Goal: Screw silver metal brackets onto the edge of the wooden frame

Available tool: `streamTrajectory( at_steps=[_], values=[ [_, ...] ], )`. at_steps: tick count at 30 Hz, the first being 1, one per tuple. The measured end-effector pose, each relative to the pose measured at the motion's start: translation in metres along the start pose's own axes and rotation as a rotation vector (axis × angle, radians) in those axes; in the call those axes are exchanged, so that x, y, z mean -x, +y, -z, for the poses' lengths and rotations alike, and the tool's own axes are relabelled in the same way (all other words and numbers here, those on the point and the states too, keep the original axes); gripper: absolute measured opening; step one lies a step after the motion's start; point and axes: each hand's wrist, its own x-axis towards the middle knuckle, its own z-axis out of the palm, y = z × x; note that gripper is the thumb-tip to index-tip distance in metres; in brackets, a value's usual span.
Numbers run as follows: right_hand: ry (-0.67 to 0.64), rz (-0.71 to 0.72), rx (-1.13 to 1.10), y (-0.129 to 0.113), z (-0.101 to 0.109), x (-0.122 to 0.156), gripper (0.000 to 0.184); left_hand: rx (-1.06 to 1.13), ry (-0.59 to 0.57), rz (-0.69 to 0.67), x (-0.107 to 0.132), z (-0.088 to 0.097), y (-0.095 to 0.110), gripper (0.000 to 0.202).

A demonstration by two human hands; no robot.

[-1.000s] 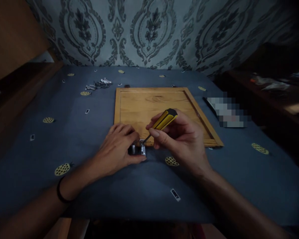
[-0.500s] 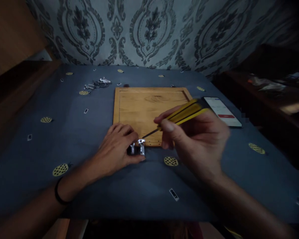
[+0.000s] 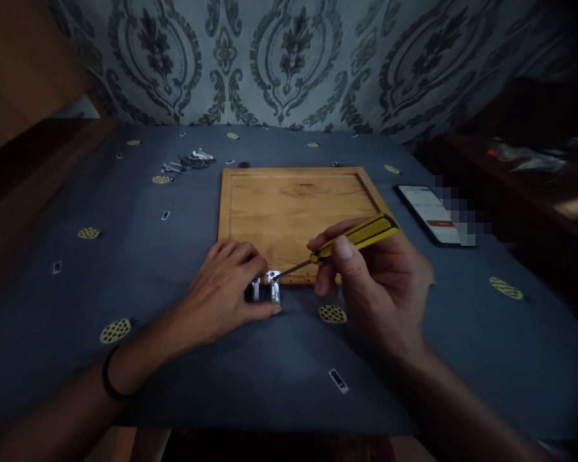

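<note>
1. The left hand [image 3: 226, 289] lies palm down on the blue cloth [image 3: 101, 282] that covers the table. Its fingers are curled and its thumb is pressed in, pinching a small metal fitting [image 3: 271, 287].
2. The metal fitting sits against the near edge of the wooden panel [image 3: 293, 205], close to that panel's near left corner. Its left part is hidden under the left hand's fingers.
3. The right hand [image 3: 380, 282] is closed around the yellow-and-black handle of a screwdriver [image 3: 354, 239]. The shaft slants down to the left, and its tip meets the top of the metal fitting.
4. The right hand covers the near right corner of the wooden panel, so that stretch of its edge cannot be seen.
5. The wooden panel lies flat in the middle of the surface, with a raised rim around it.
6. A phone [image 3: 426, 208] with a lit screen lies just off the panel's right edge, towards the right edge of the surface. Part of it is blurred out.
7. A small heap of metal parts [image 3: 192, 160] lies near the far left corner of the surface, well apart from both hands.
8. A pineapple print [image 3: 332, 314] on the cloth shows between the two hands, and a white label [image 3: 338, 380] lies nearer the front edge.
9. A dark band [image 3: 106, 380] circles the left wrist.
</note>
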Motion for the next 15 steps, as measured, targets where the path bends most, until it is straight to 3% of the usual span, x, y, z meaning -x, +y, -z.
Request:
streamTrajectory(
  at_steps=[15],
  values=[
    [-0.035, -0.044, 0.037, 0.0001, 0.0004, -0.0005, 0.021, -0.017, 0.032, -0.023, 0.0006, -0.0014, -0.0012, 0.040]
  ],
)
